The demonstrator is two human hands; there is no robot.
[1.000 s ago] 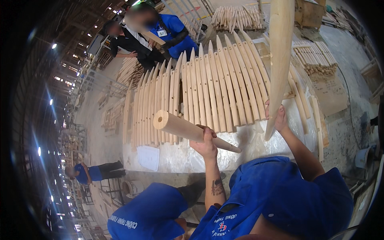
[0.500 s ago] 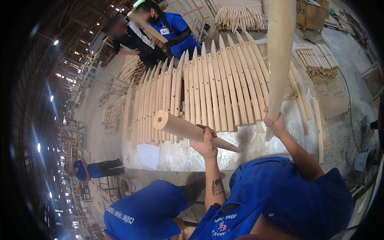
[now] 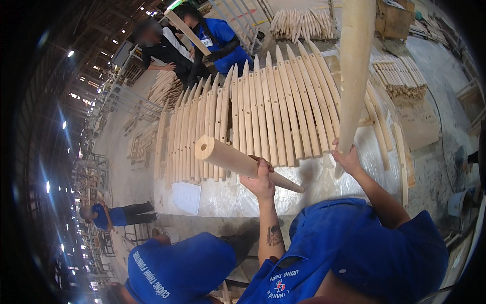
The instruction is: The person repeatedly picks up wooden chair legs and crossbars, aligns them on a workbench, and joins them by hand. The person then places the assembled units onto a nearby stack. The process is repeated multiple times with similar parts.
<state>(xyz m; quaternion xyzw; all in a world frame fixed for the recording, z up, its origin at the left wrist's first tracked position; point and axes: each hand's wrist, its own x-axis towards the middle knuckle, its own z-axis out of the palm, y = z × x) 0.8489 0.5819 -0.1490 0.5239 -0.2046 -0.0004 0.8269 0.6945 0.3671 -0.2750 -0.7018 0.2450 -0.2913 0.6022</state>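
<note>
My left hand (image 3: pixel 260 179) is wrapped round a pale, tapered wooden leg (image 3: pixel 228 158). Its thick end, with a round hole in the middle, points up and left; the thin end reaches past my hand to the right. In my right hand (image 3: pixel 347 159) is a second tapered wooden leg (image 3: pixel 354 66), gripped near its narrow lower end and rising steeply past the top of the picture. Behind both hands, many similar pointed pieces (image 3: pixel 273 111) lie side by side on a plastic-covered table (image 3: pixel 233 200), several with small drilled holes.
A paper sheet (image 3: pixel 186 197) lies at the table's near left. Beside me, a co-worker in blue (image 3: pixel 182 268) bends over. Across the table stand two people, one in a blue shirt (image 3: pixel 225 38) with a wooden piece (image 3: pixel 187 31). Wood stacks (image 3: pixel 302 24) and a bucket (image 3: pixel 459 202) surround the table.
My hands and both legs stay almost still. The bending co-worker beside me has shifted and turned, so more of the back shows. The wooden piece across the table has barely moved.
</note>
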